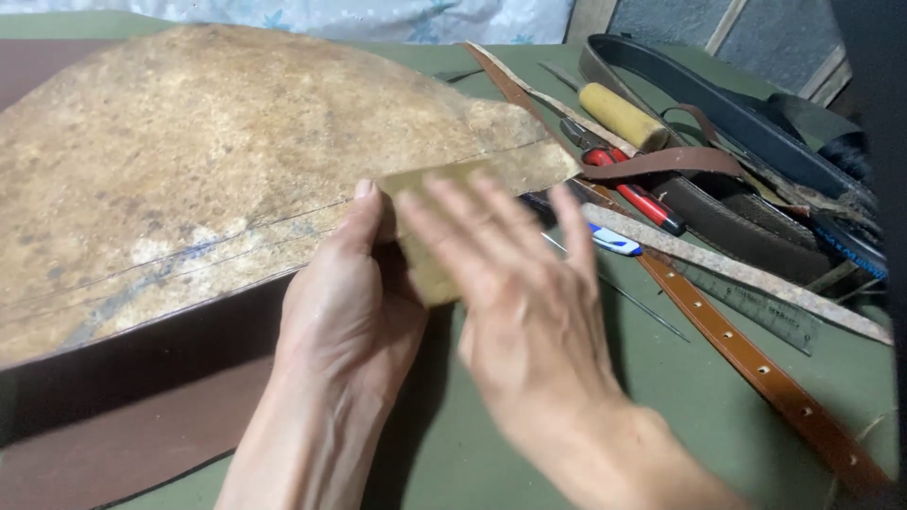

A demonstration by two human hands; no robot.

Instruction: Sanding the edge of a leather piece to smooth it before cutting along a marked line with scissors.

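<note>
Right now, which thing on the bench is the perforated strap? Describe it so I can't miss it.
Start at the big tan hide covering the bench's left side. From its right tip, the strap runs toward the lower right corner. It is glossy reddish-brown with a row of punched holes, unlike the rough pale strip beside it.

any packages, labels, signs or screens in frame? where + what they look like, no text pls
No packages, signs or screens.
Ruler: flat grey strip with printed scale marks, lying on the green table right of the hands, beside the punched brown strap.
Pen-like tool: white and blue body, possibly carrying a print, just beyond the right hand; too small to tell.
</note>
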